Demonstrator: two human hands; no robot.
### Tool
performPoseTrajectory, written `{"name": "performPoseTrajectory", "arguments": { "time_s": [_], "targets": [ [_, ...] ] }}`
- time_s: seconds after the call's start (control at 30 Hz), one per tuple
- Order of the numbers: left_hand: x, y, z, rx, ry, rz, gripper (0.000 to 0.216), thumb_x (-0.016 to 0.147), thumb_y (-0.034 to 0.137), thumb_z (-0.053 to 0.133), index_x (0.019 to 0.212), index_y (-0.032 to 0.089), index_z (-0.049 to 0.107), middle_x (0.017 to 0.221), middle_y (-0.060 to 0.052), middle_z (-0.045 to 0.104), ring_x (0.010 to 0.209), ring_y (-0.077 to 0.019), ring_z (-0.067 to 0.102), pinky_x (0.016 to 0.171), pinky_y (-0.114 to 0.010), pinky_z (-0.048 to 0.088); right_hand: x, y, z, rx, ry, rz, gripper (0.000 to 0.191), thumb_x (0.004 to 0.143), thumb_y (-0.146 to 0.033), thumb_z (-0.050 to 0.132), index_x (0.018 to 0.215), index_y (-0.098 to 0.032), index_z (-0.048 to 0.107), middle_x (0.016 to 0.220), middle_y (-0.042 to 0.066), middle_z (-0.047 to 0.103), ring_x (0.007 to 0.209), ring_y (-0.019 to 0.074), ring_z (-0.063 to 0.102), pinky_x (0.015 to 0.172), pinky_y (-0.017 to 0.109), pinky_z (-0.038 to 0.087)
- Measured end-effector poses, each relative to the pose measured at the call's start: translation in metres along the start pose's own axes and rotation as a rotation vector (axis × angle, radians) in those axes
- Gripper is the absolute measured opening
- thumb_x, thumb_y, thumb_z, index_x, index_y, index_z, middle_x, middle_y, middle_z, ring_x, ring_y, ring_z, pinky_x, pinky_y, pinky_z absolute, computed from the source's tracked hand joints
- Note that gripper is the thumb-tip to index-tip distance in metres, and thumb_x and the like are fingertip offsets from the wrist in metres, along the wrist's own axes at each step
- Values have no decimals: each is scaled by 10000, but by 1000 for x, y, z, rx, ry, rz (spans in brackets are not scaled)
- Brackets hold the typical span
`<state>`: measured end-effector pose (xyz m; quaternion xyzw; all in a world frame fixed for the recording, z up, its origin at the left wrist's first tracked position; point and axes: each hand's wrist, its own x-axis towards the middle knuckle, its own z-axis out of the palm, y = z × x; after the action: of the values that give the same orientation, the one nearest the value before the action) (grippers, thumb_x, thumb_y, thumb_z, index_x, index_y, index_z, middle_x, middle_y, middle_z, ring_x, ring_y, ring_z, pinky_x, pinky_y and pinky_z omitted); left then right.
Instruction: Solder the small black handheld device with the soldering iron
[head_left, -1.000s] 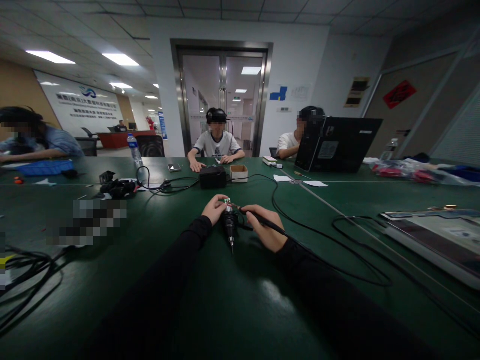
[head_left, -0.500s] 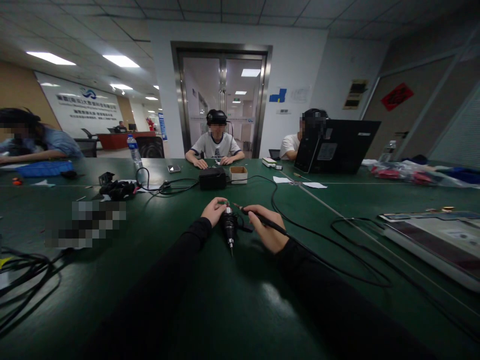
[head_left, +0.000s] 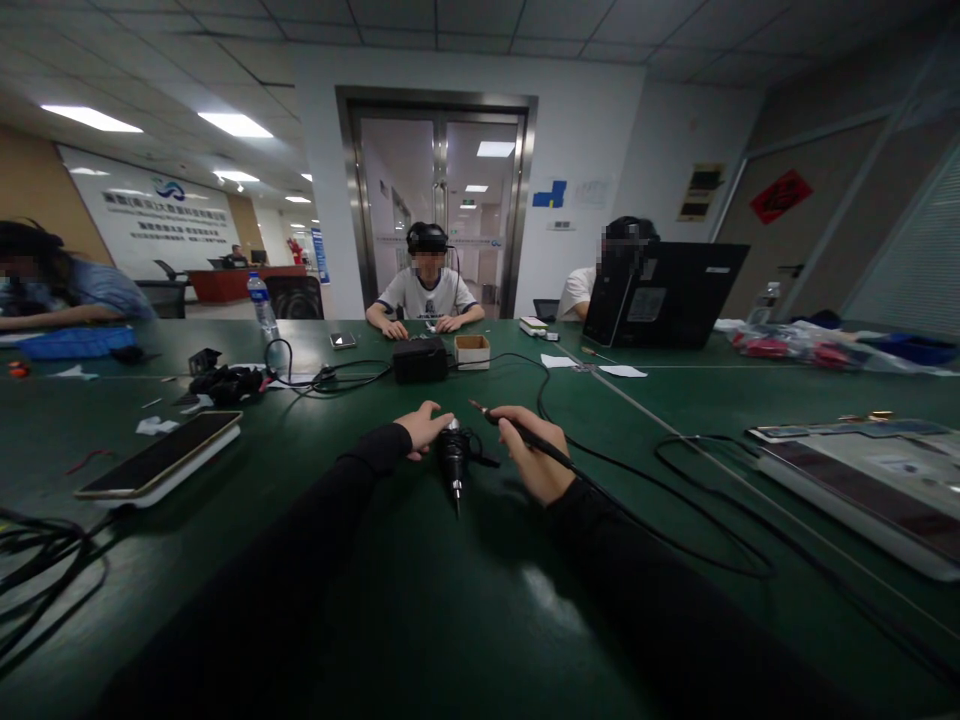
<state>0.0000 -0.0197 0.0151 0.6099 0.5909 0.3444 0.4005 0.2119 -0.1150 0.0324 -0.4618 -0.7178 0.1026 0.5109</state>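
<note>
Head view: the right hand (head_left: 534, 463) grips a slim black pen-shaped tool (head_left: 550, 451); the left hand (head_left: 423, 430), its hold unclear from here, is by the far end of a black, silver-tipped tapered tool (head_left: 454, 461) on the green surface (head_left: 450, 610).

A black corded pen-like tool (head_left: 541, 446) slants beside a black silver-tipped tool (head_left: 453, 456) lying on the table (head_left: 420, 600).

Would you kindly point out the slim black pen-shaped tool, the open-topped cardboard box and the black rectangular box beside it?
Slim black pen-shaped tool (head_left: 540, 444): head view, on its handle.
Open-topped cardboard box (head_left: 472, 364): head view, on its front wall.
Black rectangular box (head_left: 420, 364): head view, on its front face.
</note>
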Motion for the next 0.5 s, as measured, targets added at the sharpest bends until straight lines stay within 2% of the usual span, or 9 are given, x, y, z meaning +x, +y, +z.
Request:
{"name": "performPoseTrajectory", "arguments": {
  "time_s": [0.1,0.17,0.23,0.33,0.4,0.5],
  "targets": [
    [-23,11,4,65,-148,-48,789,515,472,817,1187,189,518,819,-88,693,512,-181,609,496,-282,496,0,1,1,-2,-2,9,267,897,-338,485,1004,-214,696,770,28,702,670,161,649,647,254,506],
    [-36,18,11,159,-151,-10,913,449,406,855,1244,168,474,952,-142,684,548,-199,630,484,-279,492,0,1,1,-3,-2,20,269,896,-338,486,1004,-211,698,777,28,705,669,161,648,645,253,501],
    [-44,24,18,237,-78,51,876,429,346,858,1201,154,491,975,-154,674,542,-198,630,484,-273,483,0,0,1,0,-2,26,273,895,-336,483,1002,-208,699,780,28,706,668,161,648,640,251,500],
    [-49,27,23,291,-9,94,693,445,294,833,1062,178,539,851,-98,683,480,-176,603,493,-265,474,0,-2,0,2,1,26,274,891,-333,481,991,-205,701,779,31,705,666,161,650,636,251,501],
    [-51,26,18,284,-15,86,658,434,275,824,1022,195,540,798,-64,677,430,-158,572,463,-256,457,0,-3,-1,0,-1,22,273,887,-330,481,991,-204,699,775,32,704,664,161,650,633,252,502],
    [-60,17,-3,287,-34,62,717,427,284,811,1077,202,521,836,-66,676,425,-153,564,411,-241,424,0,-4,-1,1,-10,20,275,890,-332,477,997,-205,696,774,31,701,661,160,651,626,251,502]
  ]
}}
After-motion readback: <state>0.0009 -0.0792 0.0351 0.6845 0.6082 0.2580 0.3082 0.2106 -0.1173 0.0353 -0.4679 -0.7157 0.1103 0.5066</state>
